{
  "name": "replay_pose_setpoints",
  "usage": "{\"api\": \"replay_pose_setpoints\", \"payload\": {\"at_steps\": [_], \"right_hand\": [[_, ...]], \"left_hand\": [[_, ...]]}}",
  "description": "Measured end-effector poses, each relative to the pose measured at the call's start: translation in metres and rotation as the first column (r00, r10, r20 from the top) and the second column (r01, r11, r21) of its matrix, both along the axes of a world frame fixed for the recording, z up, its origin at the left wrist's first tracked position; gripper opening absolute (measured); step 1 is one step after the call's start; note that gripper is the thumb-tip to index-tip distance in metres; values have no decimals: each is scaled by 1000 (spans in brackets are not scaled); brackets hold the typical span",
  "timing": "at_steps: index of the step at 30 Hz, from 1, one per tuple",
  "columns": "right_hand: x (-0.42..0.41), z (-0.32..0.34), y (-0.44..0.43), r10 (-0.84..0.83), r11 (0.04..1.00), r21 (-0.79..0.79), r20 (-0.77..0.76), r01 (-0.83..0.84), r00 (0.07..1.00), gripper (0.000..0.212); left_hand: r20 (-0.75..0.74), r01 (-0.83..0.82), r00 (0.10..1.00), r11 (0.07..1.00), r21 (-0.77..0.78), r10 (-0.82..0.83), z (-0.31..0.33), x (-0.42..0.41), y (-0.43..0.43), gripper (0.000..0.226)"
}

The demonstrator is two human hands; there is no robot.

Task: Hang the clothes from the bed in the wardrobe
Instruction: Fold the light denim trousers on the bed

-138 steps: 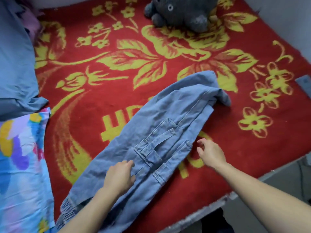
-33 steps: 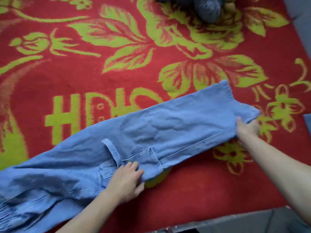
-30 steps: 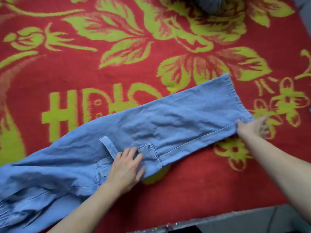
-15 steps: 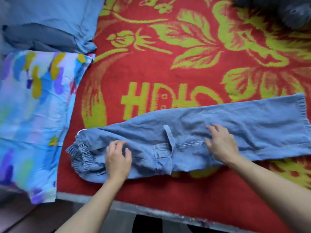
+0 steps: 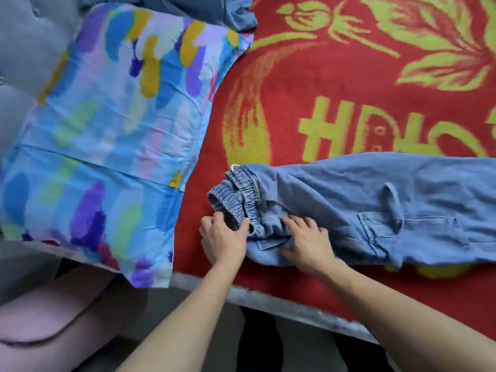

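Observation:
Light blue denim trousers lie folded lengthwise on the red and yellow blanket, their elastic waistband pointing left. My left hand pinches the gathered waistband at its lower edge, thumb and fingers curled round the fabric. My right hand lies just right of it, fingers spread and pressing the denim below the waistband. The trouser legs run off the right edge of the view.
A pillow in a blue, purple and yellow case lies left of the trousers. More blue fabric is bunched at the top. The bed's grey edge runs below my hands, with a pink cushion at lower left.
The view has swung left toward the pillow. Both hands have slid left along the trousers to the waistband. My left hand now pinches the elastic.

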State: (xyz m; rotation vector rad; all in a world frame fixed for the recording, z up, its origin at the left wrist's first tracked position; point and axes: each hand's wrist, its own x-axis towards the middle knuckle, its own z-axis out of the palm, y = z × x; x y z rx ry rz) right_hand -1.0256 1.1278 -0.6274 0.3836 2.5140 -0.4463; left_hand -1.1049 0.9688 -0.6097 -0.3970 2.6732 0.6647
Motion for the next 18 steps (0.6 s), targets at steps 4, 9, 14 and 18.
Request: {"api": "replay_pose_setpoints", "payload": {"at_steps": [4, 9, 14, 18], "right_hand": [[-4, 3, -4, -59, 998, 25, 51, 58, 997, 61], [6, 16, 14, -175, 984, -8, 86, 176, 981, 51], [16, 33, 27, -297, 922, 83, -476, 378, 828, 38], [25, 15, 19, -222, 927, 234, -281, 292, 934, 58]], "left_hand": [[-112, 191, 974, 981, -45, -195, 1, 5, 7, 45], [225, -36, 974, 979, 200, -10, 1, -12, 17, 36], [526, -515, 831, 607, 606, 179, 17, -36, -35, 15], [519, -106, 853, 956, 273, -53, -4, -18, -86, 40]]}}
